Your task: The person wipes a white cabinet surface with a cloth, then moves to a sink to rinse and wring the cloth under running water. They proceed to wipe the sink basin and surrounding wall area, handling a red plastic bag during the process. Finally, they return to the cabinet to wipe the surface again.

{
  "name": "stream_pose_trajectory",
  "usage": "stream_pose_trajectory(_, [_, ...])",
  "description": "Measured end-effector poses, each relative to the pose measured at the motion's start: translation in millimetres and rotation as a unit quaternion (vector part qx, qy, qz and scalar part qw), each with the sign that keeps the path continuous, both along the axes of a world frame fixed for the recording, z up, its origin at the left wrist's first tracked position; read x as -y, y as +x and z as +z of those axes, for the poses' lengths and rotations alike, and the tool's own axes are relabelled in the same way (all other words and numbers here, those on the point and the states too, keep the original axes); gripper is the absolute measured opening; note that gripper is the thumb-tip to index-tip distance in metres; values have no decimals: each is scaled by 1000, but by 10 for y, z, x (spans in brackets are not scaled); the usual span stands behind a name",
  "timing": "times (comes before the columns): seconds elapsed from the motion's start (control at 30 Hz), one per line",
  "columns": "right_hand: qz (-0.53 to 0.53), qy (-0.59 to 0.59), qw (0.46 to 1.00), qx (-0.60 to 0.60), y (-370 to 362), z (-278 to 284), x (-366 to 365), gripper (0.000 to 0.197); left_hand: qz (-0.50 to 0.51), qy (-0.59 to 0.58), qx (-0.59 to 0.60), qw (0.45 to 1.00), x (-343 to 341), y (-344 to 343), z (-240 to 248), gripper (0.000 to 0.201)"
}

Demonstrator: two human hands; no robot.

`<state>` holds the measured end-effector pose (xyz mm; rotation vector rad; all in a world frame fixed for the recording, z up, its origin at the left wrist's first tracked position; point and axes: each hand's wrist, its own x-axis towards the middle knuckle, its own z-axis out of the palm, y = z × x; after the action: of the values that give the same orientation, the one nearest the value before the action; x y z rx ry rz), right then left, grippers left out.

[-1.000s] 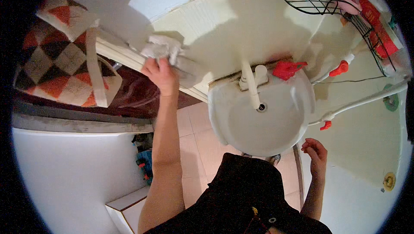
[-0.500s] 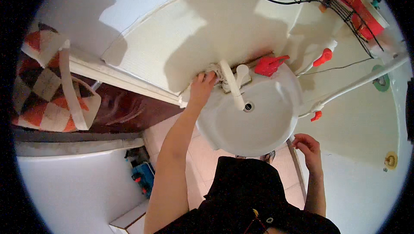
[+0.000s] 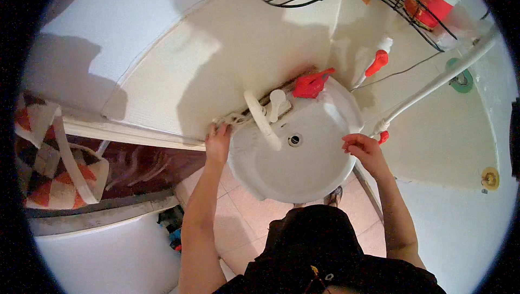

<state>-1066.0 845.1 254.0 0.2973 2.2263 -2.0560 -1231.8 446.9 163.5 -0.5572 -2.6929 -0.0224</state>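
My left hand (image 3: 218, 143) is at the back left corner of the white basin (image 3: 281, 185), fingers bent and slightly spread against a bunched whitish cloth (image 3: 234, 117). That cloth lies on the rear ledge, just left of the tap (image 3: 263, 123), partly behind my fingertips. It is small and dim there, so I can't tell whether they grip it or only press on it.

My right hand (image 3: 366, 152) hangs over the basin's right rim, fingers loosely curled and partly open, with nothing visible in them — whether it touches the rim, I can't say.

As for how far along I am, I'd judge it partway at most. The cloth is at the ledge's left end, on 1 side of the tap. Dark grime (image 3: 301, 76) shows along the back edge behind the tap, so that stretch looks undone. A crumpled red bundle (image 3: 312, 84) sits on the rear rim to the right of the tap, covering part of the ledge. The bowl itself looks mostly pale around the drain (image 3: 294, 140), though at this angle I wouldn't swear it is clean.
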Motion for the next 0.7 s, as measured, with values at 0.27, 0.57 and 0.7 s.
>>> stream_pose_trajectory(0.27, [-1, -15, 996, 89, 542, -485, -146, 27, 96, -36, 65, 993, 532, 490, 191, 28])
stream_pose_trajectory(0.57, [161, -62, 985, -11, 92, -464, 888, 73, 86, 503, 516, 688, -615, 1155, 310, 46])
stream_pose_trajectory(0.7, [137, -80, 987, 36, 127, -656, 876, 74, -26, 546, 519, 657, -1449, 1302, 470, 52])
